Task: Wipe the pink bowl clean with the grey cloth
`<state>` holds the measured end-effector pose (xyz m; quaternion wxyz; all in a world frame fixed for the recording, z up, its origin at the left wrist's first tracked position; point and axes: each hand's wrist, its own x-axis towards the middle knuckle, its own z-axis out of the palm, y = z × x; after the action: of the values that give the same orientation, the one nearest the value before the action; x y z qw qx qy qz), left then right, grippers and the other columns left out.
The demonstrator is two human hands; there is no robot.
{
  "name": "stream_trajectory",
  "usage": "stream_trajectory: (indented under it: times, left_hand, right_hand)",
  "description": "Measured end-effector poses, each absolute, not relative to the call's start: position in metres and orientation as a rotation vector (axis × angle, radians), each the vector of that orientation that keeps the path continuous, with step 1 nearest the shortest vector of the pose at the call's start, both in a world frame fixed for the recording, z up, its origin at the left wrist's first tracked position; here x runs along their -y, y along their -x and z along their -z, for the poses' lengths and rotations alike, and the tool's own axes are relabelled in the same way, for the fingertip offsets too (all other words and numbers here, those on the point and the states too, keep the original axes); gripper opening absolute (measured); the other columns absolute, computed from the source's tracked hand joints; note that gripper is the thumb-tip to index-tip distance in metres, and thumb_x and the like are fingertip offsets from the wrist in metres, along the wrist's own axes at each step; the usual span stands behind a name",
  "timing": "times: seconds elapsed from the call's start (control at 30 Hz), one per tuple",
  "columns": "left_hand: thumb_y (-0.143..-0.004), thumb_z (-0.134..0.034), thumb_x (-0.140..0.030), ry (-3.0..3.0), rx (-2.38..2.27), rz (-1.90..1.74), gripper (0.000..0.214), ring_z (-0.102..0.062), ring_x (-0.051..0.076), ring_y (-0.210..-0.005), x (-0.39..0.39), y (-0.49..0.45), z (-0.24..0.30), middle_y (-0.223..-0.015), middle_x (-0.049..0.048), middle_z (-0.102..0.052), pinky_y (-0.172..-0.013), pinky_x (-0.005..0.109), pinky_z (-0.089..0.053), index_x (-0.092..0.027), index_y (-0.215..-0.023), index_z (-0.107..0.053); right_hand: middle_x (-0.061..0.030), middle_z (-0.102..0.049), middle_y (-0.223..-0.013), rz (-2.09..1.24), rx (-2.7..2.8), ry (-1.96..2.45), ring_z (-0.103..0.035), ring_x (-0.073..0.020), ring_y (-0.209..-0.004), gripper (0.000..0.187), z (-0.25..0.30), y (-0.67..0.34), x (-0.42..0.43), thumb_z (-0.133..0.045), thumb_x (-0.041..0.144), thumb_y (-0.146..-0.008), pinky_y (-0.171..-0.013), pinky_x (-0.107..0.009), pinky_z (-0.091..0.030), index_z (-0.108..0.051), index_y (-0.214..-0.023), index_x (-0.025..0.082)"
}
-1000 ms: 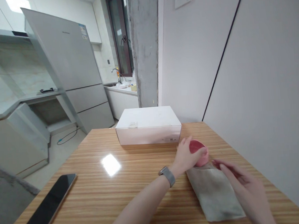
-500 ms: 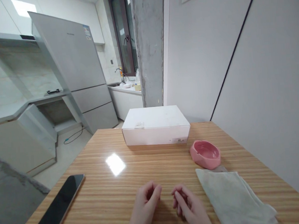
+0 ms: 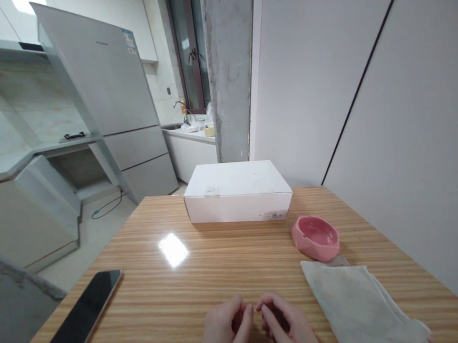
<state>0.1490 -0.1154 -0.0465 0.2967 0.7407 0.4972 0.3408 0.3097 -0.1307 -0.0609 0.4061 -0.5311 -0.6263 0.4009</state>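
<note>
My left hand point(image 3: 228, 330) rests low at the front of the wooden table, its fingers curled in and the thumb against them. Close beside it, with a small gap between, my right hand point(image 3: 286, 326) is curled the same way. I see nothing in either hand. A folded pale cloth point(image 3: 362, 303) lies just right of my right hand. Beyond the cloth's far edge sits a pink ashtray-like dish point(image 3: 316, 237). Farther back, a closed white box point(image 3: 239, 194) stands across the table from my hands.
A dark-screened phone point(image 3: 76, 323) lies at the table's left edge. The wooden table point(image 3: 150, 283) narrows toward the back. Past it stand a fridge point(image 3: 103, 86), a grey pillar point(image 3: 231, 76) and a sink counter point(image 3: 194, 137). A white wall point(image 3: 285, 82) runs along the right.
My hands have moved closer together and sit lower in the view. The view has shifted slightly; the box, dish, cloth and phone stay in place on the table.
</note>
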Motion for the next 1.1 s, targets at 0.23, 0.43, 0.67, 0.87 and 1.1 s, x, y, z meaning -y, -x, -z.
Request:
stream_trajectory:
  times: [0.23, 0.43, 0.67, 0.87, 1.1]
  left_hand:
    - [-0.093, -0.04, -0.034, -1.989, -1.336, -0.844, 0.036, -0.047, 0.01, -0.052, 0.1169, -0.149, 0.0425, -0.055, -0.0015, -0.05, -0.052, 0.022, -0.028, -0.018, -0.063, -0.049]
    - [-0.093, -0.038, -0.035, -1.983, -1.326, -0.825, 0.036, -0.047, 0.011, -0.052, 0.116, -0.1492, 0.0416, -0.055, -0.0009, -0.051, -0.052, 0.023, -0.028, -0.018, -0.063, -0.049]
    - [-0.093, -0.039, -0.034, -1.983, -1.315, -0.829, 0.035, -0.048, 0.011, -0.052, 0.1167, -0.1491, 0.0411, -0.056, -0.0003, -0.054, -0.052, 0.022, -0.028, -0.018, -0.064, -0.051]
    - [-0.092, -0.042, -0.031, -1.985, -1.313, -0.863, 0.032, -0.048, 0.011, -0.052, 0.1173, -0.1489, 0.0426, -0.056, -0.0004, -0.055, -0.052, 0.022, -0.028, -0.018, -0.064, -0.052]
    - [-0.093, -0.04, -0.033, -2.005, -1.335, -0.809, 0.034, -0.048, 0.011, -0.052, 0.1169, -0.1493, 0.042, -0.055, -0.0002, -0.053, -0.052, 0.022, -0.027, -0.018, -0.065, -0.052]
  right_hand:
    - [0.0001, -0.057, -0.063, -0.977, 1.562, 1.367, -0.055, -0.0155, -0.058, 0.037, 0.0544, -0.3069, 0.1331, -0.041, 0.051, -0.091, -0.058, -0.025, -0.042, -0.06, -0.081, 0.021]
    - [0.0001, -0.058, -0.062, -0.975, 1.551, 1.368, -0.055, -0.0154, -0.057, 0.038, 0.055, -0.307, 0.1328, -0.041, 0.051, -0.091, -0.057, -0.025, -0.042, -0.06, -0.082, 0.02]
    - [-0.0001, -0.057, -0.062, -0.971, 1.541, 1.372, -0.056, -0.0161, -0.057, 0.04, 0.0561, -0.3052, 0.1332, -0.04, 0.054, -0.091, -0.057, -0.026, -0.042, -0.06, -0.081, 0.021]
    - [-0.0007, -0.059, -0.065, -0.988, 1.599, 1.349, -0.057, -0.0165, -0.06, 0.039, 0.0599, -0.3087, 0.131, -0.039, 0.053, -0.091, -0.057, -0.025, -0.043, -0.061, -0.083, 0.021]
    - [-0.0005, -0.059, -0.064, -0.961, 1.599, 1.364, -0.057, -0.016, -0.058, 0.039, 0.0595, -0.3094, 0.1309, -0.039, 0.052, -0.092, -0.057, -0.025, -0.043, -0.06, -0.081, 0.021]
